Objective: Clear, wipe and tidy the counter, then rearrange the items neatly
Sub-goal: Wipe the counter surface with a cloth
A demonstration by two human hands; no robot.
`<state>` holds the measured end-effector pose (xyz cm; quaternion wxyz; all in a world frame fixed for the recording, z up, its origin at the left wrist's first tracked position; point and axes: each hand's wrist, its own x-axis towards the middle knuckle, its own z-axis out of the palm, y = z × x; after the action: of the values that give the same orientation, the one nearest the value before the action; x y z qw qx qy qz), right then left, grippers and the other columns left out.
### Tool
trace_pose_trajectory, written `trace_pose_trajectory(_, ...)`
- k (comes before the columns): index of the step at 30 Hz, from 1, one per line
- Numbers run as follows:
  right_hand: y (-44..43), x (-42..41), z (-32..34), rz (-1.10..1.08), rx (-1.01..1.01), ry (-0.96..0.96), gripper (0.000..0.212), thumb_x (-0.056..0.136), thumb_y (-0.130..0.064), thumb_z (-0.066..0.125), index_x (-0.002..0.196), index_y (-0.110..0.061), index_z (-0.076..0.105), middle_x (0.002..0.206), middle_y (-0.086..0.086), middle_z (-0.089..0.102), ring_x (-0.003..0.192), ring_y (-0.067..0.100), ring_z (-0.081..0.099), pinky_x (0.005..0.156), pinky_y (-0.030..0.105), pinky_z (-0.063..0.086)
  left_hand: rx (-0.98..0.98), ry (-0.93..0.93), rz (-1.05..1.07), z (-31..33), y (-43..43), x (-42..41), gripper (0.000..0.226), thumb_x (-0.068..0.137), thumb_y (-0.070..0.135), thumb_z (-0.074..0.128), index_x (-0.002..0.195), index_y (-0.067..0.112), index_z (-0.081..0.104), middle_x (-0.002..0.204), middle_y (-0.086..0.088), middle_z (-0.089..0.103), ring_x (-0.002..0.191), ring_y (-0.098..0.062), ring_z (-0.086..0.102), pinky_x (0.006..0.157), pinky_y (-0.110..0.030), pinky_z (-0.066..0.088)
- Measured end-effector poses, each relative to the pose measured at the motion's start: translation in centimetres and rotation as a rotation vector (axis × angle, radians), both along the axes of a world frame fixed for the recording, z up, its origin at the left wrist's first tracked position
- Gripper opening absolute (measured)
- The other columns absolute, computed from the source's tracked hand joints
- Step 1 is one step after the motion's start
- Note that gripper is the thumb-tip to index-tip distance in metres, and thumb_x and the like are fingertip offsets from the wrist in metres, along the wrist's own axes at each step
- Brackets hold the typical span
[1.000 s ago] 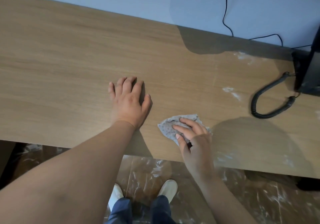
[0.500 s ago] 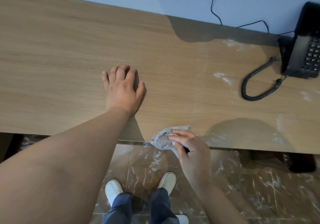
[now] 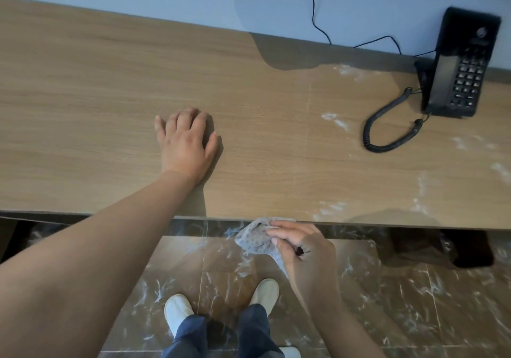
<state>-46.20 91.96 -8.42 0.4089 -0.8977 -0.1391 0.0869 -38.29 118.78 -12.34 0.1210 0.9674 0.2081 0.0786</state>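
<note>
Only an illegible logo (image 3: 481,32) on the telephone (image 3: 453,81)

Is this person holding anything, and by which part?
The right hand grips a grey cloth by its right side, at the counter's front edge; the cloth's left part sticks out free. The left hand rests flat on the counter, holding nothing.

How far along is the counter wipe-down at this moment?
Done: the counter looks clean at left. In hand: the right hand grips a grey cloth at the front edge; the left hand rests flat on the wood. Left: white powdery smears around the telephone and coiled cord.
</note>
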Motion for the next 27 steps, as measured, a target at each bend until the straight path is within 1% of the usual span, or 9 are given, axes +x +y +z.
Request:
trace_pose_trajectory(3, -0.7, 1.6, 1.0, -0.052, 0.033, 0.012, 0.033, 0.085, -0.005, 0.069, 0.093, -0.037, 0.076, 0.099, -0.036, 0.063, 0.107, -0.008, 0.056, 0.100, 0.032, 0.047, -0.039, -0.085, -0.053, 0.2, -1.1, -0.7, 0.043, 0.096, 0.037, 0.042, 0.126, 0.011, 0.059, 0.127, -0.013, 0.057, 0.115, -0.038, 0.051, 0.111, -0.057, 0.027)
trace_pose_trajectory(5, -1.3, 3.2, 1.4, -0.099, 0.100, -0.015, 0.035, 0.083, -0.003, 0.070, 0.093, -0.036, 0.076, 0.099, -0.031, 0.066, 0.104, -0.005, 0.060, 0.096, 0.037, 0.050, -0.091, -0.147, -0.112, 0.3, -2.3, -0.7, 0.041, 0.094, 0.035, 0.041, 0.117, 0.009, 0.064, 0.117, -0.013, 0.062, 0.102, -0.038, 0.056, 0.100, -0.054, 0.039)
trace_pose_trajectory(7, -1.9, 5.0, 1.8, -0.135, 0.169, -0.048, 0.039, 0.082, 0.000, 0.070, 0.093, -0.037, 0.074, 0.100, -0.028, 0.068, 0.102, -0.002, 0.062, 0.094, 0.039, 0.052, -0.112, -0.163, -0.148, 0.3, -3.7, -0.2, 0.041, 0.092, 0.035, 0.042, 0.114, 0.010, 0.066, 0.114, -0.012, 0.063, 0.099, -0.036, 0.056, 0.096, -0.050, 0.042)
trace_pose_trajectory(10, -2.9, 8.3, 2.1, -0.137, 0.219, -0.116, 0.036, 0.083, 0.003, 0.069, 0.094, -0.030, 0.074, 0.101, -0.018, 0.070, 0.100, 0.003, 0.065, 0.091, 0.039, 0.054, -0.111, -0.149, -0.127, 0.6, -5.1, 1.5, 0.044, 0.091, 0.037, 0.040, 0.116, 0.011, 0.065, 0.119, -0.011, 0.061, 0.103, -0.035, 0.055, 0.095, -0.045, 0.042)
trace_pose_trajectory(13, -3.6, 11.7, 2.2, -0.127, 0.261, -0.123, 0.027, 0.084, 0.003, 0.069, 0.097, -0.020, 0.076, 0.101, -0.008, 0.072, 0.100, 0.005, 0.066, 0.091, 0.033, 0.055, -0.074, -0.106, -0.037, 0.4, -5.8, 4.0, 0.047, 0.088, 0.040, 0.038, 0.118, 0.013, 0.063, 0.121, -0.012, 0.060, 0.105, -0.036, 0.053, 0.093, -0.044, 0.040)
trace_pose_trajectory(16, -3.6, 14.8, 2.1, -0.130, 0.267, -0.103, 0.025, 0.085, 0.001, 0.069, 0.097, -0.020, 0.076, 0.102, -0.008, 0.072, 0.101, 0.003, 0.065, 0.091, 0.023, 0.052, -0.045, 0.007, 0.038, -0.4, -6.5, 5.4, 0.054, 0.087, 0.046, 0.035, 0.126, 0.015, 0.058, 0.129, -0.012, 0.055, 0.117, -0.037, 0.046, 0.103, -0.048, 0.032)
trace_pose_trajectory(19, -2.7, 17.8, 1.9, -0.121, 0.244, -0.099, 0.028, 0.084, -0.001, 0.070, 0.094, -0.027, 0.074, 0.101, -0.012, 0.071, 0.102, 0.003, 0.065, 0.092, 0.017, 0.048, -0.034, 0.008, 0.061, -0.9, -6.8, 5.4, 0.057, 0.089, 0.047, 0.035, 0.130, 0.015, 0.056, 0.134, -0.010, 0.052, 0.124, -0.035, 0.042, 0.110, -0.049, 0.028)
trace_pose_trajectory(23, -0.7, 22.7, 1.6, -0.058, 0.206, -0.101, 0.025, 0.084, -0.005, 0.069, 0.095, -0.026, 0.076, 0.103, -0.010, 0.072, 0.103, 0.006, 0.064, 0.095, 0.030, 0.050, -0.037, -0.035, 0.080, -1.0, -6.7, 5.5, 0.054, 0.089, 0.045, 0.037, 0.127, 0.013, 0.059, 0.132, -0.008, 0.055, 0.122, -0.033, 0.044, 0.109, -0.048, 0.027)
trace_pose_trajectory(27, 1.8, 28.2, 1.3, -0.007, 0.172, -0.131, 0.023, 0.085, -0.012, 0.067, 0.097, -0.030, 0.075, 0.104, -0.015, 0.071, 0.104, 0.006, 0.064, 0.095, 0.035, 0.051, -0.043, -0.075, 0.091, -1.1, -6.8, 5.7, 0.051, 0.088, 0.043, 0.042, 0.124, 0.013, 0.062, 0.129, -0.007, 0.057, 0.121, -0.032, 0.046, 0.107, -0.049, 0.029)
